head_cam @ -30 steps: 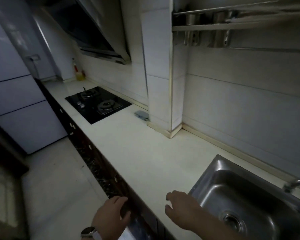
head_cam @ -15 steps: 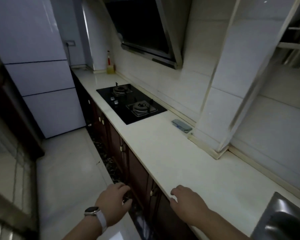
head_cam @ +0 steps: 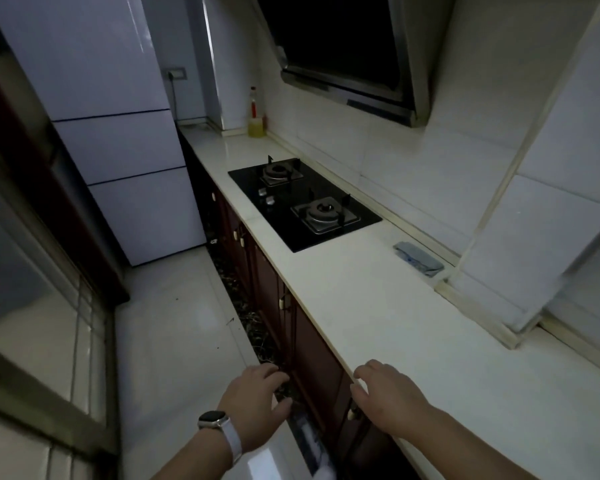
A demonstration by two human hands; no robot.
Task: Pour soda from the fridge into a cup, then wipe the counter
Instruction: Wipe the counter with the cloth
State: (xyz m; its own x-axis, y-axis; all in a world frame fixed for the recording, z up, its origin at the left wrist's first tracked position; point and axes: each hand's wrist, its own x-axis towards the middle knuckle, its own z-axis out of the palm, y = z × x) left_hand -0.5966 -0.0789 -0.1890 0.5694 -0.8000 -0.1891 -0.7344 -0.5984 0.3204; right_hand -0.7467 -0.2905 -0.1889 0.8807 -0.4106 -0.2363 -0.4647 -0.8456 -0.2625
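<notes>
Head view, a dim galley kitchen: we stand at a long pale tabletop (head_cam: 413, 327) with both hands held low in front of us, neither grip grasping anything. Our left hand (head_cam: 253, 407), a watch (head_cam: 212, 420) on a pale strap at its wrist, hangs over the floor (head_cam: 174, 327) just in front of the dark red cabinet doors (head_cam: 312, 351), fingers loosely curled and released. Our right hand (head_cam: 388, 393) hovers at the front edge of the tabletop, fingers bent downward and spread, empty as well; whether the fingertips touch the surface we cannot tell.

At the far end of the aisle stands the pale fridge (head_cam: 118, 133), its doors shut, well apart from both hands. No soda and no cup show in this view. A black two-burner gas hob (head_cam: 302, 202) is set into the tabletop midway along, beneath a dark slanted range hood (head_cam: 343, 53). A folded blue-grey cloth (head_cam: 418, 258) lies on the tabletop against the wall, between the hob and a tiled column (head_cam: 534, 237) that juts from the wall. In the far corner, near the fridge, a bottle of yellow liquid (head_cam: 256, 119) with a red neck stands upright on the tabletop. A framed glass panel (head_cam: 42, 306) runs along our left side.
</notes>
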